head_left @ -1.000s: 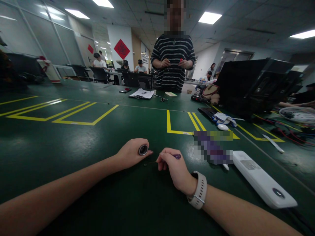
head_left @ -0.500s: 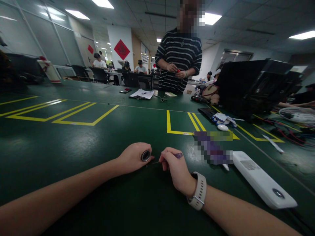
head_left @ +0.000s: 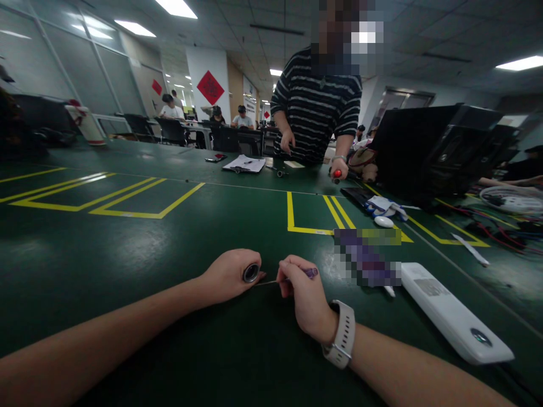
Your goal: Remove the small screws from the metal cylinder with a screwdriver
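Note:
My left hand (head_left: pixel 229 277) is closed around a dark cylindrical part (head_left: pixel 251 273); its round, metal-rimmed open end faces me beside the thumb, and the rest is hidden in the palm. My right hand (head_left: pixel 304 294) pinches a thin screwdriver (head_left: pixel 312 273) with a purple handle. Its slim metal shaft points left, and the tip reaches just below the fingers of my left hand. Whether the tip touches anything is too small to tell. Both hands are low over the green table (head_left: pixel 161 249).
A white power strip (head_left: pixel 453 311) lies to the right, near a blurred purple item (head_left: pixel 367 260). Behind are white-and-blue gloves (head_left: pixel 386 206) and a white oval object (head_left: pixel 384 222). Across the table, a person in a striped shirt (head_left: pixel 318 107) leans in, holding something red (head_left: pixel 337 173). A clipboard (head_left: pixel 246 163) lies there too.
The screwdriver tip has moved left to my left hand; the small ring seen near it earlier no longer shows. My left hand shifted slightly right and down. The person opposite leaned and reached down.

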Tool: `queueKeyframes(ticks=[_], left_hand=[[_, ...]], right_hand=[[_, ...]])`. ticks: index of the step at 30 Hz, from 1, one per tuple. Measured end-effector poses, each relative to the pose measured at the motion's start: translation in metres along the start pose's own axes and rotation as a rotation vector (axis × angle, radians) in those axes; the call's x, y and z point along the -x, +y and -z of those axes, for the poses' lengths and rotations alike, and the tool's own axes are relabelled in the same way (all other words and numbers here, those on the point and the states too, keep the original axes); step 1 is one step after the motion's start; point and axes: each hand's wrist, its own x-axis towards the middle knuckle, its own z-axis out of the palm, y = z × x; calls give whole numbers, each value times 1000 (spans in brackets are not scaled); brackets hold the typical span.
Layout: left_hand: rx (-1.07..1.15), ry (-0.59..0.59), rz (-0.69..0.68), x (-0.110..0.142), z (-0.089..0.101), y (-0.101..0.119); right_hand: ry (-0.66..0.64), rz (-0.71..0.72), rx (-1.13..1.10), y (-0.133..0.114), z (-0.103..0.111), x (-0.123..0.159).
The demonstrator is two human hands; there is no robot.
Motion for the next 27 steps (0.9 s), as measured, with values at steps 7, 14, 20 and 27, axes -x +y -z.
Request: queueKeyframes(ticks=[7, 14, 20, 27], left_hand=[[-3, 16, 5, 0, -2, -2], [123, 150, 48, -3, 5, -8], [195, 140, 108, -4, 3, -9], [188, 155, 143, -6, 1, -7]], right_hand=[[72, 75, -89, 11, 1, -2], [12, 94, -280, 9, 0, -4], [13, 109, -298, 7, 1, -4], [-28, 139, -197, 5, 3, -1]])
